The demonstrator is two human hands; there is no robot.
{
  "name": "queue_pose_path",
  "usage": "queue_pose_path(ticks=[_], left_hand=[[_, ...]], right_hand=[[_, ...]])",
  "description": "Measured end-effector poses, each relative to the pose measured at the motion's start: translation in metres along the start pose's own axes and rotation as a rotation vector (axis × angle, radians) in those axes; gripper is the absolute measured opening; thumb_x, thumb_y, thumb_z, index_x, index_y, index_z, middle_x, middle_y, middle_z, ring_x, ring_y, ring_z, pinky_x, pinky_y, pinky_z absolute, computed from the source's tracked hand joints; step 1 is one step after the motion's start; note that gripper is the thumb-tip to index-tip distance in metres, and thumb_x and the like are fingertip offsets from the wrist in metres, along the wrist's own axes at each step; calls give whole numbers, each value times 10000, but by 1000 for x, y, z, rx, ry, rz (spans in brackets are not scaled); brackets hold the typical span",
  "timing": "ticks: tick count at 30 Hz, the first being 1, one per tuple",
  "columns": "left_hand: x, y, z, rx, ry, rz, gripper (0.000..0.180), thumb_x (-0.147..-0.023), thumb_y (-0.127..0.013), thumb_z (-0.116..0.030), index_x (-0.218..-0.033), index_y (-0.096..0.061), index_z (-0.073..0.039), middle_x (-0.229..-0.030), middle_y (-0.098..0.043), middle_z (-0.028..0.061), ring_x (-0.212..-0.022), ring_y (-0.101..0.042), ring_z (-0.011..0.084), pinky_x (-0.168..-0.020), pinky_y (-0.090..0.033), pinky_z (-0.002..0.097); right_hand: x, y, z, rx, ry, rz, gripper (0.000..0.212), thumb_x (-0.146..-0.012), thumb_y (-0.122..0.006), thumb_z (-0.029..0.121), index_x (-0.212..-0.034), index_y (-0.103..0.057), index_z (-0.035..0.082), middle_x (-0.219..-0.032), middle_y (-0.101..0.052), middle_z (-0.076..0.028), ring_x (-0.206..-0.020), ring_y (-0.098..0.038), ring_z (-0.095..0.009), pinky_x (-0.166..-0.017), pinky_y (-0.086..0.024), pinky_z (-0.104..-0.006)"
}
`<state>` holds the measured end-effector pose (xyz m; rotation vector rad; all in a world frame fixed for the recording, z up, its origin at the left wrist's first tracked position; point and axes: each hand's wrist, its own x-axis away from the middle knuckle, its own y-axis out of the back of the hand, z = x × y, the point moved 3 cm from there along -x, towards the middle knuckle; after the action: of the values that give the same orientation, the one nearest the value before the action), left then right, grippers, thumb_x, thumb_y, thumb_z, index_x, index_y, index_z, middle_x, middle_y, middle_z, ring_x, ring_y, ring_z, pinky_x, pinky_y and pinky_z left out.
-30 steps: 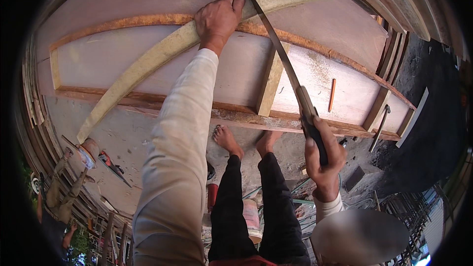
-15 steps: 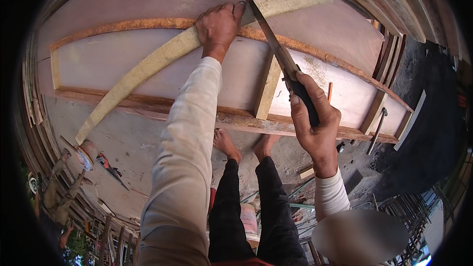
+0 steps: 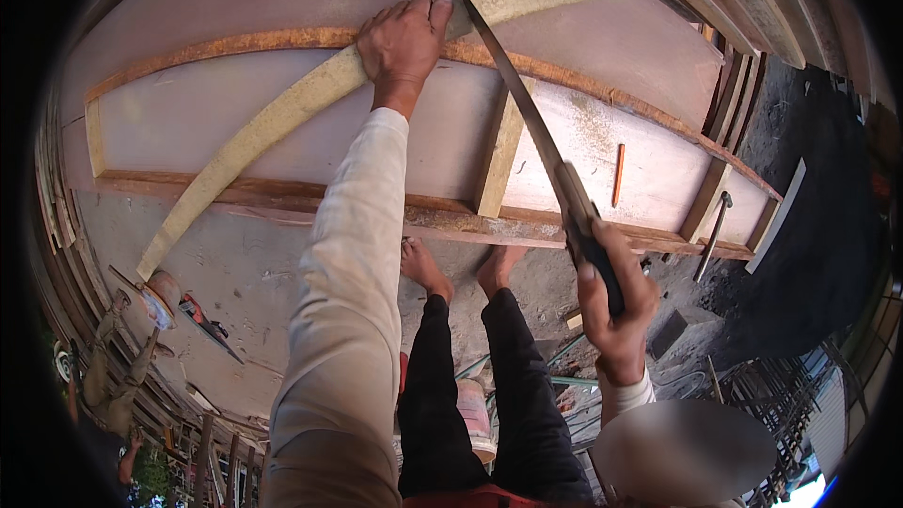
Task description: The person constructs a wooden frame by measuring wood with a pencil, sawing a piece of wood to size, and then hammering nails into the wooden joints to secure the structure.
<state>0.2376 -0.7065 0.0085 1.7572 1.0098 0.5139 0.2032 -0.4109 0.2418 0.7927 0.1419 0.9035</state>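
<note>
My left hand [image 3: 404, 45] is closed over a pale, curved wooden strip [image 3: 268, 124], which lies slantwise across a wooden frame with an arched brown upper edge [image 3: 602, 92]. In my right hand [image 3: 621, 306] is the dark handle of a handsaw [image 3: 523, 99]. Its long, tapering blade slopes up to the left and crosses the strip just right of my left thumb. Whether the teeth are biting into the wood, I cannot tell. A pale cross piece [image 3: 505, 150] of the frame stands left of the blade's lower part.
An orange pencil [image 3: 618, 175] lies on the panel inside the frame, and a hammer [image 3: 715, 235] rests over its right end. On the ground at left is a red-and-black-handled tool [image 3: 209, 325]. Another person [image 3: 118, 386] is at the lower left. Long boards [image 3: 752, 0] line the upper right.
My right hand has drawn the saw down and slightly right, toward me, so more of the blade's tip shows. My left hand stays on the strip; the whole view has shifted slightly.
</note>
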Motion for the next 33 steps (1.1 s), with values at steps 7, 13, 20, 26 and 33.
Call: queue_pose_path(ticks=[7,13,20,26,33], left_hand=[[-16,7,-7,35,-83,-187,435,-975,-567,-493,-777,-713,-135,-790,-730,73,-782,-692,283,-759,-529,428],[-17,11,-3,-44,35,41,432,-969,-574,-505,-781,-711,-140,-841,-737,66,-824,-692,265,-787,-524,413],[-23,1,-21,41,-42,-84,468,-976,-545,-526,-800,-726,-133,-837,-741,71,-834,-697,271,-790,-531,417],[-36,18,-2,-35,67,68,476,-991,-520,-525,-837,-736,-130,-864,-749,72,-852,-698,288,-800,-531,424],[-36,1,-23,53,23,85,518,-992,-476,-572,-899,-745,-139,-916,-750,94,-886,-699,315,-828,-531,446]], right_hand=[[-28,-11,-9,-36,42,-48,426,-902,-658,43,-1324,-618,-1,-950,-750,-173,-730,-730,-216,-666,-555,-287],[18,3,4,70,101,-19,474,-872,-668,17,-1340,-604,-13,-984,-754,-214,-774,-756,-248,-702,-569,-298],[-51,-17,-9,-57,32,-49,432,-932,-660,48,-1355,-592,-1,-1006,-757,-207,-813,-753,-217,-722,-571,-301],[39,13,2,30,85,0,466,-883,-630,19,-1345,-598,-28,-1025,-741,-259,-835,-769,-310,-726,-582,-344],[-54,-18,-10,-15,34,-67,458,-905,-672,15,-1358,-601,14,-936,-734,-206,-749,-728,-228,-680,-548,-314]])
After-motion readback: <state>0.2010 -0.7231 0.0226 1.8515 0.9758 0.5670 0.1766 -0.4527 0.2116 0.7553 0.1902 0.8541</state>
